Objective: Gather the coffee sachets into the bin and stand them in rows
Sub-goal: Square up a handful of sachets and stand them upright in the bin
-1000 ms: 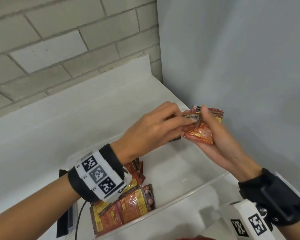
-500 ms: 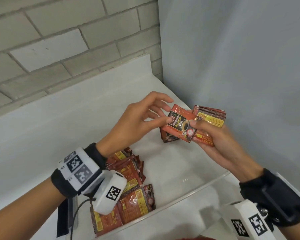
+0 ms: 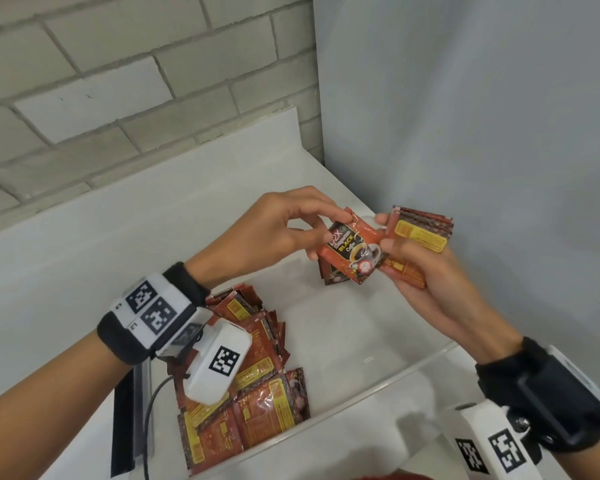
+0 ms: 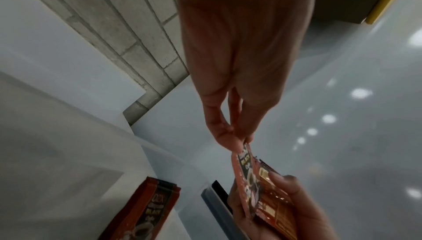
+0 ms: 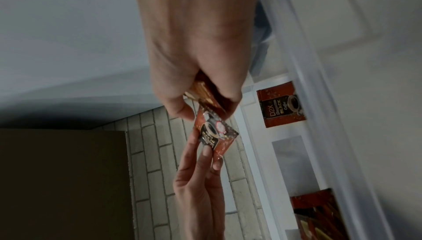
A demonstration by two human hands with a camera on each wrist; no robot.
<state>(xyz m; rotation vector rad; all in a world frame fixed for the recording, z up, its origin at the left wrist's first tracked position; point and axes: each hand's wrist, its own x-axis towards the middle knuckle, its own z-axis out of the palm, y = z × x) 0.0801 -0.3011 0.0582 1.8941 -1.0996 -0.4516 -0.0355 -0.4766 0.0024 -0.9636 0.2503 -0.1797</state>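
Right of centre in the head view, the left hand (image 3: pixel 278 230) pinches the top corner of a red-and-black foil coffee sachet (image 3: pixel 352 252), tilted against the stack of red sachets (image 3: pixel 418 233) the right hand (image 3: pixel 426 282) grips, above the clear plastic bin (image 3: pixel 378 372).

Both forearms reach forward with the hands raised and nearly meeting. The left hand (image 3: pixel 278 233) pinches a sachet (image 3: pixel 352 252) by its top corner between thumb and fingertips; the right hand (image 3: pixel 426 271), palm up, curls its fingers around a stack of sachets (image 3: pixel 421 233).
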